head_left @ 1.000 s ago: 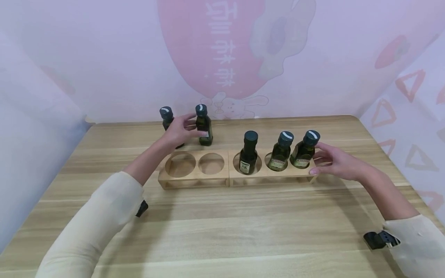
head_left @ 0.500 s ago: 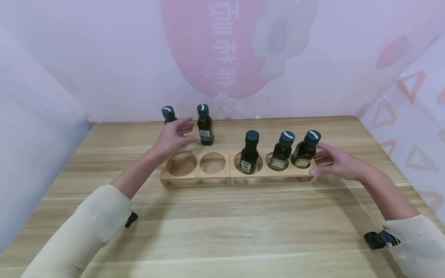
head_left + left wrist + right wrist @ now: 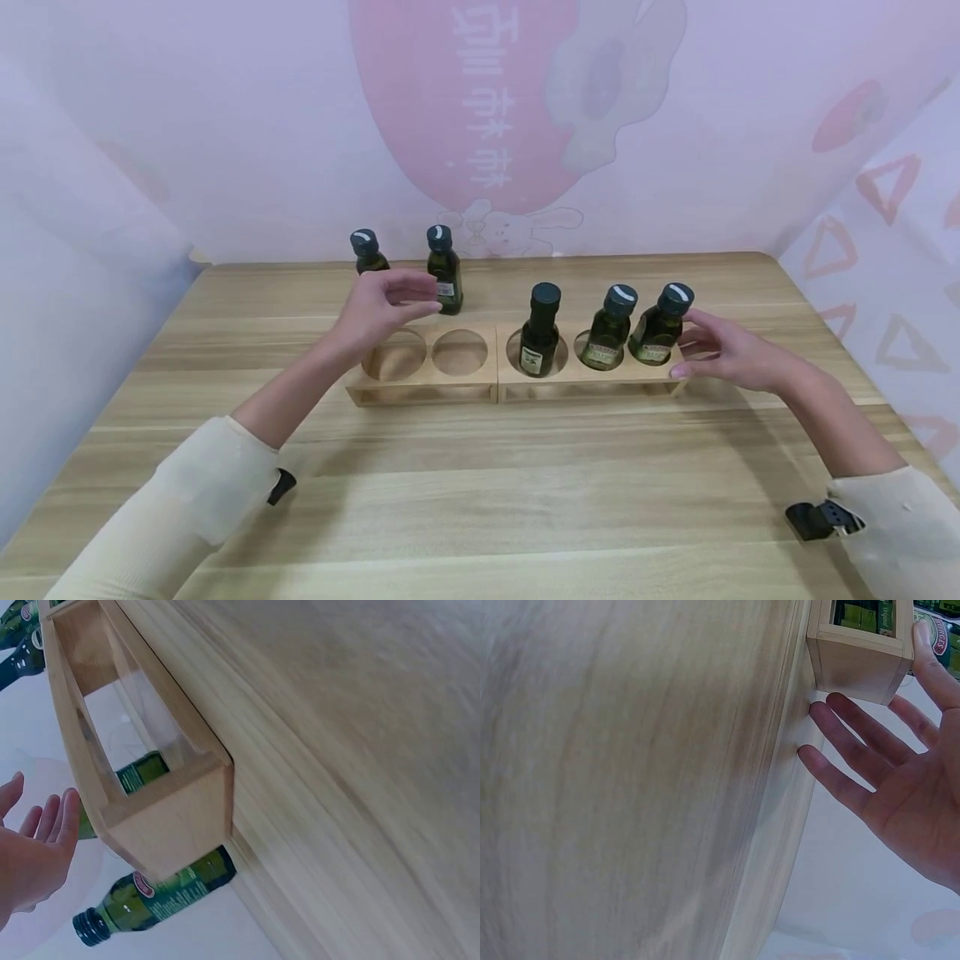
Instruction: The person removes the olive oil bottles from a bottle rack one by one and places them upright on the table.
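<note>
A long wooden bottle rack (image 3: 420, 392) with round holes lies across the table. Its right half carries three dark green glass bottles: a slim-necked one (image 3: 537, 342), a middle one (image 3: 604, 340) and an end one (image 3: 654, 335). Behind the two unfilled left holes stand two more, a far-left bottle (image 3: 369, 258) and its neighbour (image 3: 447, 279). My left hand (image 3: 378, 310) hovers over the left half with loosely bent fingers, holding nothing. At the rack's right end is my right hand (image 3: 723, 354), its thumb against the rack's edge beside the end bottle, fingers (image 3: 855, 746) spread.
The wood-grain table (image 3: 480, 492) extends in front of the rack. A pale printed wall covering (image 3: 262, 150) rises right behind the table's back edge, with more on both sides. A black wrist device (image 3: 813, 519) sits at the right sleeve.
My left hand has drawn back from between the two rear bottles and come down toward the rack's left holes. The right hand and the bottles stay where they were.
</note>
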Tool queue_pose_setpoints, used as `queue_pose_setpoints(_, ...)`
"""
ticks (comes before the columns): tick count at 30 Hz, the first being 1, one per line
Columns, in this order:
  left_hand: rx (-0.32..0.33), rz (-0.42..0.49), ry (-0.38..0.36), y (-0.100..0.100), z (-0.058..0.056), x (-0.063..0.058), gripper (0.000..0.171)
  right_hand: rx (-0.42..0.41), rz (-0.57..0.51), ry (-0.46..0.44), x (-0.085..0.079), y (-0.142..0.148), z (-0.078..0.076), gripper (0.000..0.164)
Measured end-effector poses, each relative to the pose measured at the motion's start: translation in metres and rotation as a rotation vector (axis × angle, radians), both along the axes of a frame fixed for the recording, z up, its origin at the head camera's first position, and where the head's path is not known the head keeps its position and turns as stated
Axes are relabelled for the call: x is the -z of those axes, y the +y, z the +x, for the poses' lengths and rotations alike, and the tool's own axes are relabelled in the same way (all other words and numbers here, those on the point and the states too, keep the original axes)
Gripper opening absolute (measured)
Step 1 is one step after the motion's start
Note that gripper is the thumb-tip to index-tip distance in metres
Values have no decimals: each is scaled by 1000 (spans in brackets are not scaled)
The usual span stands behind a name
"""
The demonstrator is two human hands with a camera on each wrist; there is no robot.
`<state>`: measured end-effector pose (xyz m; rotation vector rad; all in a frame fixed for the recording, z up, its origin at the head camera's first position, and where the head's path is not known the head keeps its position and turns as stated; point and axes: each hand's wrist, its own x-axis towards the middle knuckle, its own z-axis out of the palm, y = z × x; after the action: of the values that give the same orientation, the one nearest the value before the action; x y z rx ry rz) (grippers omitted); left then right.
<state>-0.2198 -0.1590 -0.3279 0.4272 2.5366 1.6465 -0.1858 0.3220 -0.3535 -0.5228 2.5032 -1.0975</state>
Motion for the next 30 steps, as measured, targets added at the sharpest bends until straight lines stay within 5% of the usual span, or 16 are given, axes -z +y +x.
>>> queue_pose_setpoints(14, 125, 78, -21, 30, 8, 1, 39, -8, -12, 7, 0, 1, -1, 85)
queue_pose_setpoints(30, 195, 71, -52, 49, 7, 0, 47, -4, -2, -10, -1, 1, 0, 90)
